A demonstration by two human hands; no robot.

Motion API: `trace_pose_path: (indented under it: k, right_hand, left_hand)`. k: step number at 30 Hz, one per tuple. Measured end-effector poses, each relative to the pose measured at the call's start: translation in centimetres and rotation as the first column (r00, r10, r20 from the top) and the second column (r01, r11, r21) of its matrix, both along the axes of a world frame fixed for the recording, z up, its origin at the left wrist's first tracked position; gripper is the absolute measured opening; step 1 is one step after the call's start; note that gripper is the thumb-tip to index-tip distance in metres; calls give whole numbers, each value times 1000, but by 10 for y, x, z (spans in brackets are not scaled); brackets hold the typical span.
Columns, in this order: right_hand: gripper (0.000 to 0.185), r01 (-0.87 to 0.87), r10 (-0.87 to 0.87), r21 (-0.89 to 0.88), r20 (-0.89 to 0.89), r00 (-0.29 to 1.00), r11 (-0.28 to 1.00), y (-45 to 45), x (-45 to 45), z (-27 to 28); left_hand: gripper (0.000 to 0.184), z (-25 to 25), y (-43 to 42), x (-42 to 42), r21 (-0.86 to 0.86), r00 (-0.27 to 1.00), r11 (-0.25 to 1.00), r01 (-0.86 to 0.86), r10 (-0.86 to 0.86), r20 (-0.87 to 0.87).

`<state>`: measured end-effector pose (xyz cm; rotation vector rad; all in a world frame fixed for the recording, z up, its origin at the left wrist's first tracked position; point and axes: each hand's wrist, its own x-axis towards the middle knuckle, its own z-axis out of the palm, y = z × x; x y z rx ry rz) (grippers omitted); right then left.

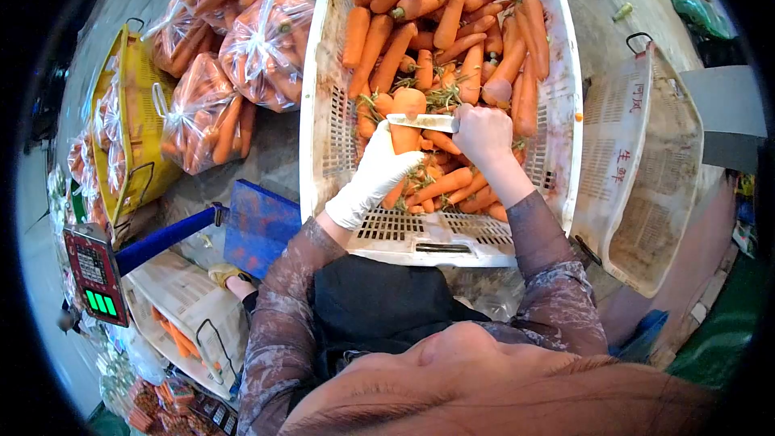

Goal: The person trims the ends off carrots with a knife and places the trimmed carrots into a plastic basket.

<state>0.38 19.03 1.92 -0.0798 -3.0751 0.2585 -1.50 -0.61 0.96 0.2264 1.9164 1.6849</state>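
My left hand [375,173], in a white glove, is wrapped round a thick carrot [405,139] held upright over the white crate [307,113]. My bare right hand [483,136] grips a knife [428,122], its blade pointing left and lying across the carrot just below its top end. Whole carrots [452,8] fill the far part of the crate. Cut tops with green stems [444,98] and smaller pieces lie around and beneath my hands.
Tied bags of carrots [266,48] and a yellow crate [149,153] are on the left. A scale display [95,274] and blue platform [260,226] stand nearer. Another white crate [646,169] is at the right.
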Motion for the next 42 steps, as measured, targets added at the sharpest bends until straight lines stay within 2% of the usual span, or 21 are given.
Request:
trace_pose_path:
  k: [3,7,9,10,13,14,17,21,24,26,27,29,30,31,32,33,35,37,38,41,42]
  right_hand:
    - [13,72,-71,-8,81,994,997,0,-5,-7]
    - [23,458,-447,-12,189,874,889,54,-22,-30]
    - [27,484,-463,-145,157,872,863,69,-21,-23]
    - [27,473,-451,-134,164,877,871,67,-22,-24]
    - [29,226,-159,-322,220,962,919,53,-14,-35]
    - [29,116,-21,-257,345,939,959,46,-13,-40]
    - [37,-140,248,-209,699,671,968,34,-5,-50]
    - [65,-356,332,-184,845,418,916,16,21,-103]
    - [64,-412,351,-145,802,483,899,12,14,-97]
    - [58,-377,267,-63,812,518,924,11,5,-65]
    - [37,-323,268,-49,683,680,945,20,3,-56]
    - [31,-148,165,-75,328,930,986,20,4,-3]
    - [27,-67,80,-135,94,992,989,16,8,19]
    - [24,-3,-29,-215,-146,989,977,9,15,35]
    - [21,-206,-73,-500,-482,873,841,-2,23,45]
    - [22,-351,-17,-464,-622,783,813,-15,27,51]
    - [29,-362,140,-237,-633,762,901,-31,32,58]
    - [29,-360,112,-294,-617,779,886,-36,33,56]
    - [29,-353,95,-303,-625,775,885,-34,33,54]
    - [29,-341,54,-329,-644,763,881,-28,31,49]
    - [28,-347,60,-320,-654,754,882,-26,30,49]
  left_hand:
    - [58,-6,3,1,7,998,998,-56,56,-40]
    - [59,-5,-2,7,51,998,998,49,-50,24]
    - [57,-5,1,8,267,984,963,18,-64,165]
    - [55,-2,1,5,192,985,981,15,-47,165]
    - [46,5,-1,-10,307,836,929,-205,3,549]
    - [42,9,0,-10,366,657,804,-468,39,753]
    - [52,-24,-22,-29,494,590,668,-557,-101,801]
    - [56,5,-33,-28,560,635,544,-625,-62,770]
    - [58,1,-46,-26,636,659,520,-570,-173,732]
    - [59,22,-46,-13,515,712,648,-561,61,699]
    - [58,38,-44,-7,445,744,711,-545,166,647]
    - [51,6,-38,-5,535,796,649,-541,189,575]
    - [48,4,-31,-1,514,654,499,-697,148,742]
    - [46,5,-24,0,444,494,355,-823,60,868]
    - [49,9,-18,0,439,475,302,-846,57,878]
    - [48,17,-17,1,482,502,291,-826,-7,865]
    - [52,53,-11,20,685,925,622,-380,244,292]
    - [59,85,-5,32,349,845,919,-185,330,-421]
    - [63,104,-2,30,426,923,825,-372,377,76]
    - [69,105,2,45,662,954,714,-227,301,3]
    - [67,109,0,47,498,966,842,-207,255,-30]
